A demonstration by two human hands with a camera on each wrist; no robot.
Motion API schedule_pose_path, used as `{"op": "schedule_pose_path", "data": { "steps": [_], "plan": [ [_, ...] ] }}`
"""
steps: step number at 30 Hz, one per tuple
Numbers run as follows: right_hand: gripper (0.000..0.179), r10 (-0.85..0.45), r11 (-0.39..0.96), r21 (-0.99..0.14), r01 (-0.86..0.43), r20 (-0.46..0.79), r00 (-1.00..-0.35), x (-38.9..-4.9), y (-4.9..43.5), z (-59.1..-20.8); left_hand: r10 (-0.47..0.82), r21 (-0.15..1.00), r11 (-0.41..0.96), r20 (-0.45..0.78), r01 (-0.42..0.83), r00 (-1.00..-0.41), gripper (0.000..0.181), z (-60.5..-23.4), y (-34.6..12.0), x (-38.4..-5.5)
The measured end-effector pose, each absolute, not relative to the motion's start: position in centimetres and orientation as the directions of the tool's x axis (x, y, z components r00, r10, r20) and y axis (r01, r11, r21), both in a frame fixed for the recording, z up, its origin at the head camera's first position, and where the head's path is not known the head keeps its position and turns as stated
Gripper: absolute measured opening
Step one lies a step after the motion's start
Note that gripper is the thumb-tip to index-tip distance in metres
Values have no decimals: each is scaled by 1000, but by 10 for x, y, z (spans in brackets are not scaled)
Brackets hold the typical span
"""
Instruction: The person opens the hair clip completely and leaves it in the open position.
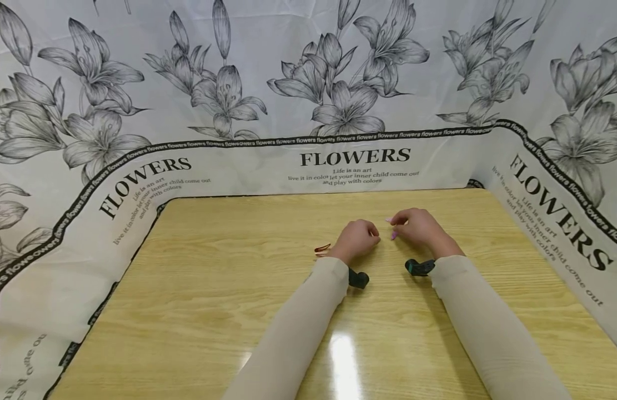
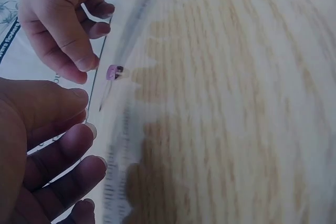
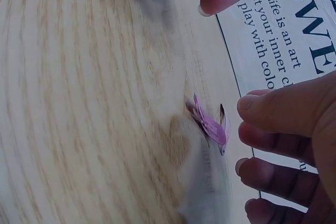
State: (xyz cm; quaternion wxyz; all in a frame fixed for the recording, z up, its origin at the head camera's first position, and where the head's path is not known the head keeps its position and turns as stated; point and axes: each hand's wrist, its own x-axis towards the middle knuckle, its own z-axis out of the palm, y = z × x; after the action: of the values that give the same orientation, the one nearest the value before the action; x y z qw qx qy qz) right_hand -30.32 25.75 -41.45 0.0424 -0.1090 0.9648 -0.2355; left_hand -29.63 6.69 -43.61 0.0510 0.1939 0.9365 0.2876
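A small purple object point(image 3: 211, 125) with thin, wing-like flaps and dark edges lies on the table beside my right fingertips; its exact kind is unclear. The left wrist view catches it as a small purple piece point(image 2: 112, 72). My right hand point(image 1: 419, 229) hovers over that spot, thumb and fingers loosely bent, with a gap to the object in the right wrist view. To its left is my left hand point(image 1: 357, 240), fingers relaxed and bent, nothing seen between them. Just left of the left wrist lies a copper-coloured, looped thin piece point(image 1: 322, 250), partly hidden by the hand.
The wood-patterned table point(image 1: 213, 289) has a glossy top with a bright reflection near the front. White fabric with printed lilies point(image 1: 345, 111) and lettering encloses it at the back and sides. Dark devices point(image 1: 358, 279) are worn under both wrists.
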Motion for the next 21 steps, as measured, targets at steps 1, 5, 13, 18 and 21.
{"op": "schedule_pose_path", "data": {
  "steps": [1,5,13,18,21],
  "plan": [
    [24,-227,865,-467,-186,-32,-973,-303,258,-415,390,561,759,11,329,-921,15,-437,68,-296],
    [23,-219,861,-478,-175,-38,-975,-305,260,-418,385,578,754,-6,311,-923,16,-440,72,-296],
    [22,-211,867,-475,-152,-73,-975,-309,264,-420,389,593,742,1,314,-921,12,-445,83,-298],
    [19,-220,869,-468,-163,-71,-973,-313,269,-418,364,595,748,5,295,-931,13,-445,91,-300],
    [18,-221,871,-465,-161,-79,-972,-315,272,-418,330,609,751,-10,256,-944,16,-445,95,-300]
  ]
}}
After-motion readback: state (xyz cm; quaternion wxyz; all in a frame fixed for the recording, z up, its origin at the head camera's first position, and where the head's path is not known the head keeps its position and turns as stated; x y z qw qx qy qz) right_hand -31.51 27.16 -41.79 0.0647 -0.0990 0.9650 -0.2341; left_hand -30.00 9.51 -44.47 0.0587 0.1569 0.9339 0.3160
